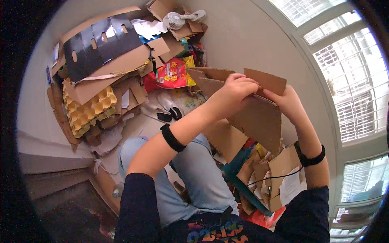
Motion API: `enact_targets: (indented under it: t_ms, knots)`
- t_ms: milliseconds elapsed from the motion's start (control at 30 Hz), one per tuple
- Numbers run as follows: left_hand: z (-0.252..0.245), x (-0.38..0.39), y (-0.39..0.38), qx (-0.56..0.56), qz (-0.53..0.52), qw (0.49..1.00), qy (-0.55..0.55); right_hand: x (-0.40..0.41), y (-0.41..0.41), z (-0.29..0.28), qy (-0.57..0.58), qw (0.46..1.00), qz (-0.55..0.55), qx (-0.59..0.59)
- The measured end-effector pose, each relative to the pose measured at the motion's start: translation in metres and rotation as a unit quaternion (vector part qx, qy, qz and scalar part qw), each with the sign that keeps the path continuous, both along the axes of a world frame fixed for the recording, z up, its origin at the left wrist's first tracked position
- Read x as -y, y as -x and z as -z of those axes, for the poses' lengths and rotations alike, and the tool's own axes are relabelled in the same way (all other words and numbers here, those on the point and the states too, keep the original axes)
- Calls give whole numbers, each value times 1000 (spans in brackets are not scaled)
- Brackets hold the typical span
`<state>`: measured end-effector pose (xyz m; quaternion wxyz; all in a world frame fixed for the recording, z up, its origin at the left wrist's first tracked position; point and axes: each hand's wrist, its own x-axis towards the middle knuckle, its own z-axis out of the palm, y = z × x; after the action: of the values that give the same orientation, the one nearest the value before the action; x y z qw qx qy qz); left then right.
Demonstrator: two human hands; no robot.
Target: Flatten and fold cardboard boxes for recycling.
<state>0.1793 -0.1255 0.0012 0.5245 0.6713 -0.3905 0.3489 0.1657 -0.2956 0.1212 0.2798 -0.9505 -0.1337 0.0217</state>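
Note:
A brown corrugated cardboard box (256, 124) with raised flaps is held up in front of me, right of my knees. My left hand (238, 89) grips its upper edge, fingers curled over the rim. My right hand (287, 98) holds the same edge close by, with its thumb along the rim and an upright flap (264, 81) beside its fingers. Parts of the fingers are hidden behind the cardboard. Under the box, a loose tan cardboard panel (226, 138) slants down towards my knee.
Flattened cardboard with a glossy black sheet (100, 44) is piled at the left, above stacked egg trays (91, 106). A red plastic bag (170, 74) and a small white fan (174, 20) are beyond. At lower right stands a teal-edged container (249, 189) of cardboard scraps, near barred windows (349, 85).

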Motion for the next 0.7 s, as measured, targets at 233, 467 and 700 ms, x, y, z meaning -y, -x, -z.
enact_targets:
  t_ms: [233, 467, 700]
  knots:
    - [-11, -13, 14, -103, 44, 992, -53, -1, -3, -18, 41, 996, 55, 50]
    - [-4, 7, 26, -97, 122, 988, 6, 9, 13, -19, -93, 973, 111, 178]
    - [30, 34, 25, -62, 134, 986, -75, 34, 32, -20, -280, 890, 166, 319]
